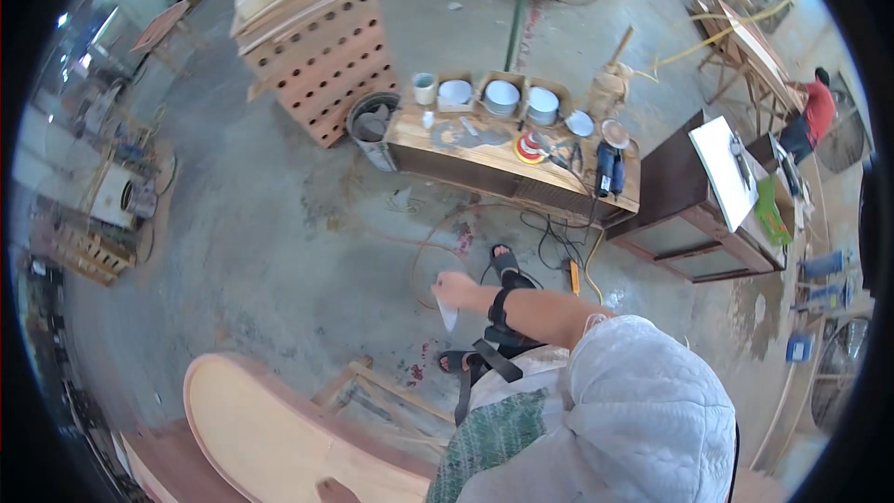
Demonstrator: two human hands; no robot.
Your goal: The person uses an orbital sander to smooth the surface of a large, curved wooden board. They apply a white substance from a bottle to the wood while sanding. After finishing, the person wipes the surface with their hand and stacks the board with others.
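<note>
1. overhead, looking down: the right hand point(453, 289) is stretched out in front of the body, fingers pinched shut on a small pale sheet point(448, 314), paper or cloth, i cannot tell which. it hangs limp below the fingers, over bare concrete floor point(279, 224).
2. left hand not in view; its state cannot be told.
3. a dark strap point(500, 305) wraps the right wrist. sandalled feet point(504, 264) stand just beyond the hand, among loops of black cable point(557, 240) and an orange hose point(424, 256).
4. low in the view, near the body, lies a large rounded pale wood panel point(247, 428), with a wooden frame point(391, 396) beside it.
5. well apart, across the floor: a low wooden cabinet point(494, 177) used as a bench, carrying boxes of white discs point(501, 96), a red-and-yellow sander point(531, 146), a dark power tool point(606, 168) and a pale cup point(424, 88). a grey bucket point(372, 123) stands at its left end, next to a stack of perforated wooden pieces point(321, 61).
6. a second person in a red top point(819, 104) works at a far table on the right.
7. risks, as judged: cables and hose lie right at the feet, so a step could snag them and trip the person or drag a tool off the cabinet. the pinch on the sheet is light, so it could slip to the dusty floor.
</note>
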